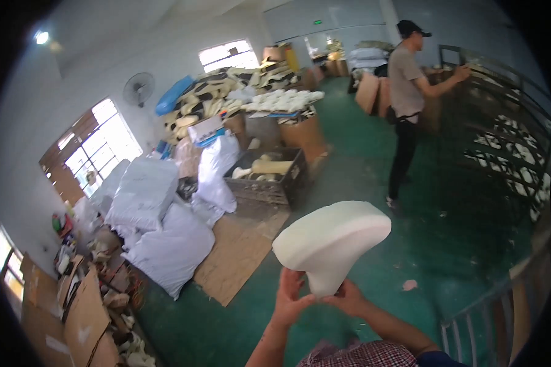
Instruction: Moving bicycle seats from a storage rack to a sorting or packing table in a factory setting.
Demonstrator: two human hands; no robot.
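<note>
You hold the white foam piece [332, 241] up in the air in front of you, not on any surface. Both of your hands grip its narrow bottom end. Your left hand [289, 298] wraps the stem from the left, and your right hand [348, 298] pinches it from the right, so both are just as near. The fingers of both hands are closed on the foam. The piece stands up from your hands and spreads wide at the top, with its long side running left to right and tilting up to the right.

Below it is the green floor [373, 183]. A flat sheet of cardboard [242, 248] and big white sacks [168, 241] lie to the left. A dark crate [269, 174] with foam bits sits farther back. Another person [410, 104] stands well apart by a metal rack [508, 134] on the right. A grey railing [502, 306] is near your right arm.
</note>
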